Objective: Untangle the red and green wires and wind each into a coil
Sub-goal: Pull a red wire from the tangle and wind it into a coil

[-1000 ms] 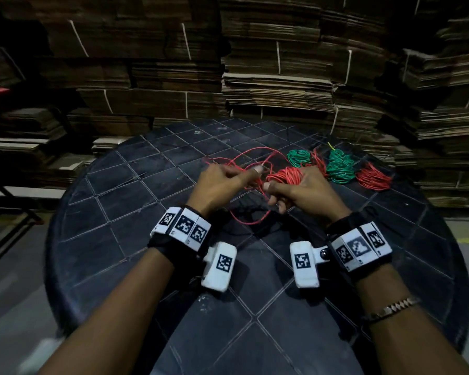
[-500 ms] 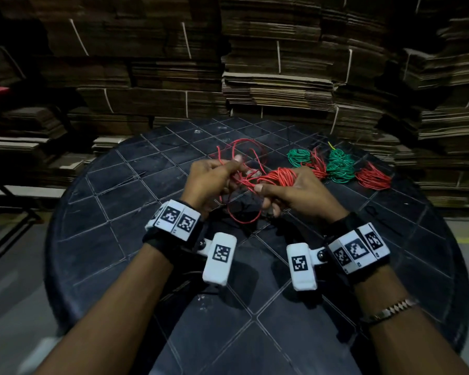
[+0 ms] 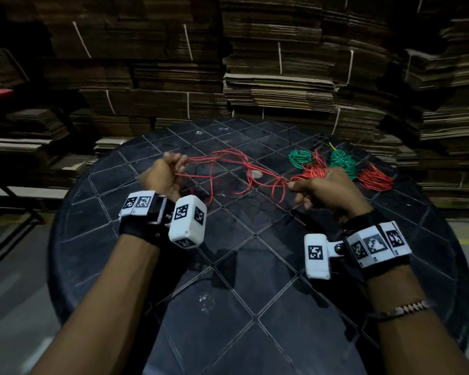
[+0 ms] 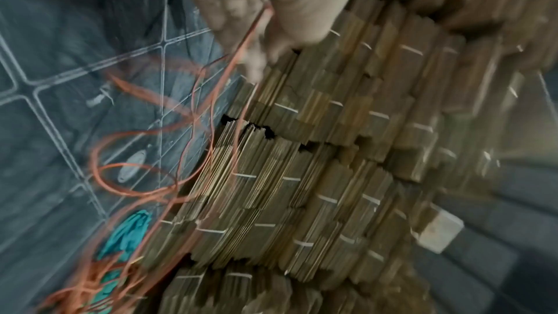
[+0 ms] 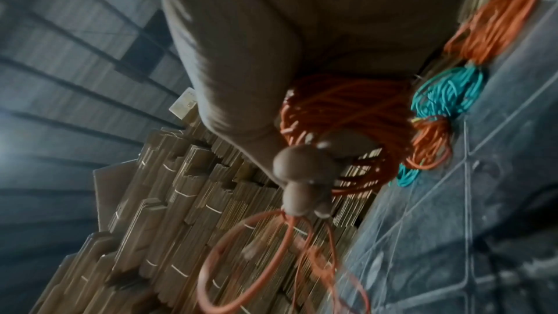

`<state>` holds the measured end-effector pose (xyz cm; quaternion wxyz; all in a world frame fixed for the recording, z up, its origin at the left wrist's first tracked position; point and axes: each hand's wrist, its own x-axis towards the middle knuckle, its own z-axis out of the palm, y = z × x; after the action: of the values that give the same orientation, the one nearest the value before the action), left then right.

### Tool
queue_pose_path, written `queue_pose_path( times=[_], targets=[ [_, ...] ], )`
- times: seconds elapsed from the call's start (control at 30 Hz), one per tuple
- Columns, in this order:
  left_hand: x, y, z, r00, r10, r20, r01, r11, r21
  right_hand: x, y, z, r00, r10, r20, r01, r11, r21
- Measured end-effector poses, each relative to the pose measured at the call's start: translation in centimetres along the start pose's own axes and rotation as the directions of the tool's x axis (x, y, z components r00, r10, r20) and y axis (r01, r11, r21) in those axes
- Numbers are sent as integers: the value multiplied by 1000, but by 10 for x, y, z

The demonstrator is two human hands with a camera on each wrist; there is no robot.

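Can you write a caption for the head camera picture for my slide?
Left hand and right hand pull loose red wire apart over a black table.

Head view: dim, dark toward corners; soft light from above puts a dull sheen on the table (image 3: 228, 293). Shadows fall beneath the wrist units. Wide-angle bend at edges: cardboard stacks (image 3: 282, 77) curve. Centre fairly sharp.
Left wrist view: heavy motion blur; red wire (image 4: 211, 94) smeared, colours washed.
Right wrist view: blurred, fingers (image 5: 296, 159) out of focus; pale glare at left edge.
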<state>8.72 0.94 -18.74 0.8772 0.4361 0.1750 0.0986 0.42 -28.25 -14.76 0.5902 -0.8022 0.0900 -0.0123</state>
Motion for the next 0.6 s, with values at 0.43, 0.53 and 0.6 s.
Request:
queue_pose_path(
  times=[0.43, 0.53, 0.6],
  targets=[
    [-45, -25, 35, 927, 210, 311, -319, 877, 360, 1, 2, 18, 965, -238, 111, 228, 969, 97],
    [-54, -35, 41, 919, 187, 346, -311, 884, 348, -1, 2, 20, 952, -269, 148, 254, 961, 109],
    [-56, -40, 42, 903, 154, 401, -300, 895, 331, 0, 2, 23, 941, -285, 183, 263, 955, 137]
  ],
)
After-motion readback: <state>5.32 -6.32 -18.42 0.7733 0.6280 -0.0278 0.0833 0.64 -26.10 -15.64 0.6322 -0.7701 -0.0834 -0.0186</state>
